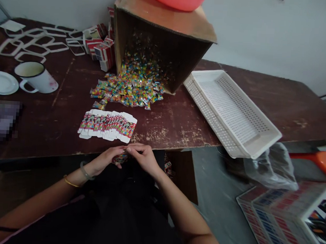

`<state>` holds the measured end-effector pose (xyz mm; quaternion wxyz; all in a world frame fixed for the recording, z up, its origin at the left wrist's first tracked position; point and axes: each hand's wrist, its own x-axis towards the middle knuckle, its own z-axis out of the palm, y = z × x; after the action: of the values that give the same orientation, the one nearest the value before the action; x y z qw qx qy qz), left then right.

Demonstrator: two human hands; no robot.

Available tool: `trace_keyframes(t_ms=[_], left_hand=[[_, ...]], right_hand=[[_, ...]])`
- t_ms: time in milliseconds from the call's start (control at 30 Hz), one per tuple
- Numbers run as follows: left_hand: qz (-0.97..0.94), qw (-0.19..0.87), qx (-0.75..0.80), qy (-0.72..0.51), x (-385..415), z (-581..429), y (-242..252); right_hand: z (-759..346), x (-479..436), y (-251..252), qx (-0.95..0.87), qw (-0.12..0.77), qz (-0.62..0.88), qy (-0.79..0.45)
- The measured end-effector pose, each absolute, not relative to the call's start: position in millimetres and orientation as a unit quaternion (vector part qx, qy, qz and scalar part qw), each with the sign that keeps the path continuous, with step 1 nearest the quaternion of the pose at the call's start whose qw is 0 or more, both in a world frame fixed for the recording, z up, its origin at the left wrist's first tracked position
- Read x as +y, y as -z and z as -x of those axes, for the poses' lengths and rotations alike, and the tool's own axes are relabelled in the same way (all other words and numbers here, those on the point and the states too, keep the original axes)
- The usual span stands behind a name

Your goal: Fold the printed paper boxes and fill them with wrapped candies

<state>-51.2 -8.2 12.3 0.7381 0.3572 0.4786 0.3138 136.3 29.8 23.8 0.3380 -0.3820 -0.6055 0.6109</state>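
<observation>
My left hand (109, 157) is wrapped round a small colourful printed box (120, 157) at the table's front edge. From the right, my right hand (142, 155) closes on the same box, its fingers over the top. Much of the box is hidden by the fingers. Just beyond my hands, a fanned row of flat printed cartons (107, 124) with white flaps lies on the dark red table (176, 123). Behind them, small clear packets of coloured candies (132, 87) spill from a cardboard box (169, 19) lying on its side.
A white perforated basket (235, 111) stands tilted at the table's right edge, above a clear plastic bag (273, 167). At the left are a mug (37, 78), a white saucer (2, 82) and white loops (32, 42). Red-and-white cartons (104, 53) stand beside the cardboard box.
</observation>
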Motion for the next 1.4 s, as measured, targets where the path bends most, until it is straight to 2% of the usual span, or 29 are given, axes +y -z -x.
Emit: trace_keyframes(t_ms=[100,200,267,367,467,667,933,1100,1233,1267,1333,1400], left_hand=[[-0.347,0.777,0.425,-0.309,-15.3,53.1,-13.0],[-0.416,0.739,0.451,-0.279,-18.7,54.9,-9.9],[-0.460,0.704,0.471,-0.266,-18.1,55.8,-6.0],[-0.486,0.674,0.482,-0.277,-15.9,55.9,-0.1],[-0.476,0.689,0.470,-0.280,-14.9,52.6,4.2],[-0.438,0.720,0.469,-0.264,-14.5,45.8,5.3],[-0.287,0.768,0.490,-0.297,-21.1,50.3,-0.5],[-0.256,0.823,0.401,-0.309,-19.9,32.7,-4.6],[-0.294,0.828,0.377,-0.292,-13.5,39.1,-9.5],[-0.305,0.815,0.391,-0.299,-11.2,45.0,-10.0],[-0.305,0.786,0.423,-0.332,-5.6,58.4,-9.4],[-0.274,0.761,0.455,-0.373,0.5,69.8,-7.0]], right_hand=[[-139.2,40.8,-18.7,-0.541,0.315,0.401,-0.669],[-137.2,43.5,-8.2,-0.475,0.268,0.420,-0.725],[-132.8,37.9,-1.0,-0.455,0.271,0.438,-0.726],[-125.9,20.5,7.6,-0.496,0.357,0.455,-0.648],[-125.7,4.1,12.8,-0.542,0.419,0.461,-0.563],[-138.5,6.5,10.7,-0.596,0.390,0.504,-0.488],[-136.7,-9.5,-3.6,-0.763,0.343,0.403,-0.372],[-141.0,-10.5,-6.9,-0.709,0.366,0.465,-0.384],[-220.4,-1.2,-28.5,-0.607,0.391,0.553,-0.415],[-243.7,3.5,-34.1,-0.594,0.386,0.585,-0.396],[-272.5,16.7,-39.7,-0.632,0.319,0.616,-0.347],[-263.4,33.6,-33.9,-0.703,0.266,0.591,-0.293]])
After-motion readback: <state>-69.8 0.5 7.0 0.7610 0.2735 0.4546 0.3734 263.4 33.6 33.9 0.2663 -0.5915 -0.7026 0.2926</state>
